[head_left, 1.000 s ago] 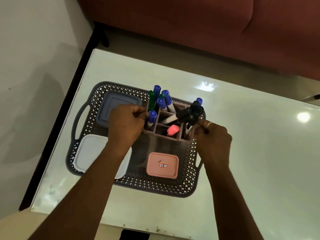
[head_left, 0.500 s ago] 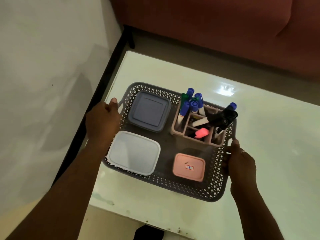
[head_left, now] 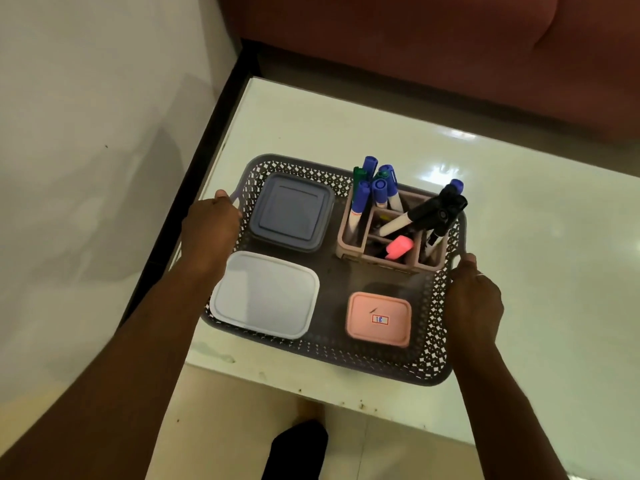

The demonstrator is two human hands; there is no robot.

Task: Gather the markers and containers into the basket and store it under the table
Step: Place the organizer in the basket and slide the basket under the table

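A grey perforated basket (head_left: 381, 367) sits at the near left corner of the white table (head_left: 536, 237). Inside it lie a blue-grey lidded container (head_left: 291, 211), a white lidded container (head_left: 265, 294) and a small pink container (head_left: 379, 318). A pink divided holder (head_left: 349, 237) in the far right of the basket carries several blue, green and black markers (head_left: 379, 188) and a pink highlighter (head_left: 400, 247). My left hand (head_left: 209, 233) grips the basket's left handle. On the right handle, my right hand (head_left: 472, 299) is closed.
A red sofa (head_left: 433, 46) stands beyond the table's far edge. A dark table frame runs along the left side, with pale floor (head_left: 69, 133) left of it. A black foot (head_left: 299, 448) shows below the table's near edge.
Both hands left the marker holder and moved out to the basket's two handles, where they now grip. The view has shifted so the basket sits closer to the table's near edge.
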